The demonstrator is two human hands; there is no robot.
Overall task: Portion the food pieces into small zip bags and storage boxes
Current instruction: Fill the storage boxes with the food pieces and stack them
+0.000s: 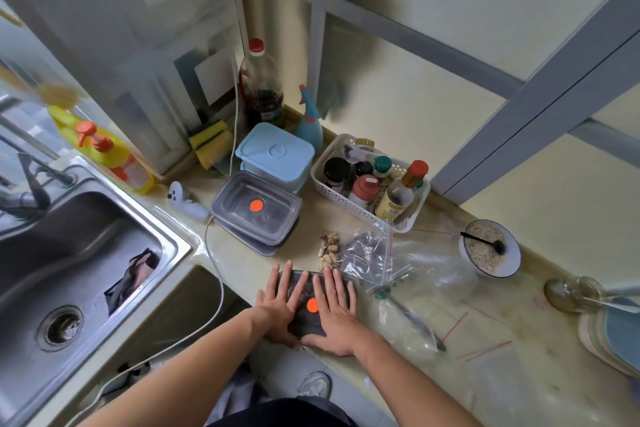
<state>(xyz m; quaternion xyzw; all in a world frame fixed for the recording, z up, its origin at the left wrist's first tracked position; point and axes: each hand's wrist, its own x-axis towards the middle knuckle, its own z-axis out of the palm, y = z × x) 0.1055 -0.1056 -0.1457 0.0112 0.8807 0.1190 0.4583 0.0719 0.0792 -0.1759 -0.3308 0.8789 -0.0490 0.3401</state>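
Observation:
A dark storage box [309, 321] with an orange sticker on its lid lies at the counter's front edge. My left hand [282, 305] and my right hand [334, 308] both press flat on its lid, fingers straight. Just behind it lies a small zip bag of nuts [329, 250] beside more clear zip bags [370, 255]. Two stacked grey storage boxes [256, 211] with an orange sticker stand further back, and a light blue box [275, 156] stands behind those.
A steel sink [69, 253] lies to the left. A white basket of spice jars [372, 184] stands at the back right, a bowl of oats with a black spoon [488, 248] to the right. A spoon [412, 317], loose bags and a glass jar [571, 293] lie on the right counter.

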